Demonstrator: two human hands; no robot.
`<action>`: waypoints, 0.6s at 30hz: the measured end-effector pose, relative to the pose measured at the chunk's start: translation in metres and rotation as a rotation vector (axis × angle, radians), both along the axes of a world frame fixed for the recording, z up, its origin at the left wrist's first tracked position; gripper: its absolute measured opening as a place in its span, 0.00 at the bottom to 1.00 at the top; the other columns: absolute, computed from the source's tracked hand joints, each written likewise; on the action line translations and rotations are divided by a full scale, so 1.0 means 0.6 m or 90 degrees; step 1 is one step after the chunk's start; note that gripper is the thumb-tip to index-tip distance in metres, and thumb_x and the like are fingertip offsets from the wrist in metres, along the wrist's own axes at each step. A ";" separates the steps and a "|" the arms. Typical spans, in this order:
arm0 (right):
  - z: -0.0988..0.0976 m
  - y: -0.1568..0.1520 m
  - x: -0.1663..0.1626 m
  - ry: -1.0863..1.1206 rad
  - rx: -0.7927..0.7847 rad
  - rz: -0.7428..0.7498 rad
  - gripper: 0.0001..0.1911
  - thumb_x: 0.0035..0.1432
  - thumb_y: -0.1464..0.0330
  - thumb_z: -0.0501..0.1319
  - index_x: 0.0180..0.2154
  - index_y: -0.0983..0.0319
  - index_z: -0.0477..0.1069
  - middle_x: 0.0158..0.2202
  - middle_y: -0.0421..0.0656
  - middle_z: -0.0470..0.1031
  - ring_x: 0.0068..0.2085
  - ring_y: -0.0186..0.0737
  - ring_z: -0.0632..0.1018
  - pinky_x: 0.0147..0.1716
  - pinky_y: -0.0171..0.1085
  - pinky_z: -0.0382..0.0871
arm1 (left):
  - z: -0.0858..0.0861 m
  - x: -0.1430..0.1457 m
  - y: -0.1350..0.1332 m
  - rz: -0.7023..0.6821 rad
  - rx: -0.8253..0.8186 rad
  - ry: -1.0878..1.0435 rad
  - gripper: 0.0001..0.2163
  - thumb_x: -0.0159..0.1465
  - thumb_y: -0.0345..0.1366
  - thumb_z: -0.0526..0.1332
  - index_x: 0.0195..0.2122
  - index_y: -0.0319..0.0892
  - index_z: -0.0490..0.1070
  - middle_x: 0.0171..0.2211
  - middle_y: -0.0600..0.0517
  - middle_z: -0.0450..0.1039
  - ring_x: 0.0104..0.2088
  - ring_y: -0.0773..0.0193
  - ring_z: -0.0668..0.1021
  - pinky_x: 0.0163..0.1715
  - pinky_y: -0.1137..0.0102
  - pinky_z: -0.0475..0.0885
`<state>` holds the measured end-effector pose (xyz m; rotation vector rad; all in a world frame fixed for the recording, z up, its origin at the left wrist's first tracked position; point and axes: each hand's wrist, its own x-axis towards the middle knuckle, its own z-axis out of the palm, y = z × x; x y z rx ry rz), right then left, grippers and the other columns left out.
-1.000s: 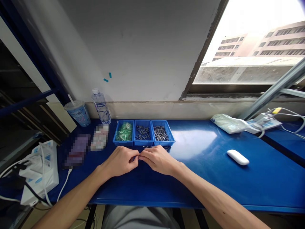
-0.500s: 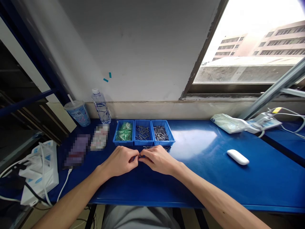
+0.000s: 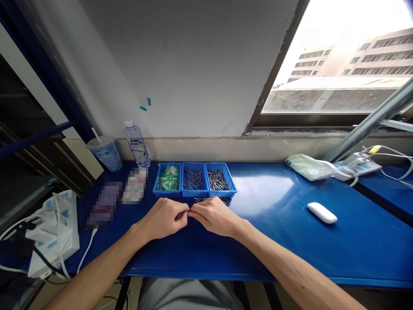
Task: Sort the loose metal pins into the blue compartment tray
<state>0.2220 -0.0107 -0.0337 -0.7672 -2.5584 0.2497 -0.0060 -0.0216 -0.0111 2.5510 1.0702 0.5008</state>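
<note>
My left hand [image 3: 166, 217] and my right hand [image 3: 213, 215] meet fingertip to fingertip above the blue table, both closed in a pinch. Whatever lies between the fingertips is hidden by the fingers. Just beyond the hands three blue bins stand side by side. The left bin [image 3: 167, 193] holds green and clear plastic packets [image 3: 169, 177]. Dark metal screws or pins [image 3: 193, 178] are in the middle bin [image 3: 195, 193], and a denser pile of similar pieces [image 3: 217, 180] fills the right bin [image 3: 229, 181]. Some loose metal pieces [image 3: 225, 200] lie on the table, partly behind my right hand.
A lidded cup [image 3: 106, 153] and a water bottle [image 3: 137, 146] stand at the back left. Power strips lie at the left [image 3: 66, 232] and right [image 3: 358, 165], with cables. A white rounded case [image 3: 322, 212] and a plastic packet [image 3: 308, 167] rest on the right side.
The fingertips of both hands have drawn slightly closer, and the small dark piece glimpsed between them is now covered. Everything else stays in place.
</note>
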 end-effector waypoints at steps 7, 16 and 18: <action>-0.003 0.001 0.000 0.007 0.007 -0.003 0.15 0.77 0.66 0.54 0.35 0.61 0.69 0.27 0.39 0.75 0.24 0.33 0.71 0.26 0.36 0.53 | 0.000 0.000 0.000 0.005 -0.001 0.002 0.11 0.68 0.29 0.57 0.26 0.42 0.65 0.22 0.57 0.67 0.22 0.68 0.67 0.27 0.70 0.54; -0.002 0.000 0.000 0.001 0.008 -0.026 0.08 0.75 0.66 0.58 0.40 0.61 0.70 0.28 0.38 0.76 0.24 0.33 0.72 0.26 0.35 0.53 | -0.001 -0.001 0.000 0.003 -0.002 -0.002 0.11 0.68 0.29 0.58 0.26 0.42 0.65 0.22 0.57 0.68 0.22 0.68 0.68 0.27 0.70 0.55; -0.002 0.000 0.000 0.001 0.012 -0.022 0.08 0.76 0.67 0.57 0.40 0.61 0.69 0.28 0.38 0.76 0.24 0.33 0.72 0.26 0.35 0.53 | -0.002 -0.001 0.001 0.004 0.000 -0.004 0.12 0.68 0.29 0.58 0.25 0.41 0.63 0.21 0.56 0.68 0.22 0.68 0.68 0.27 0.70 0.55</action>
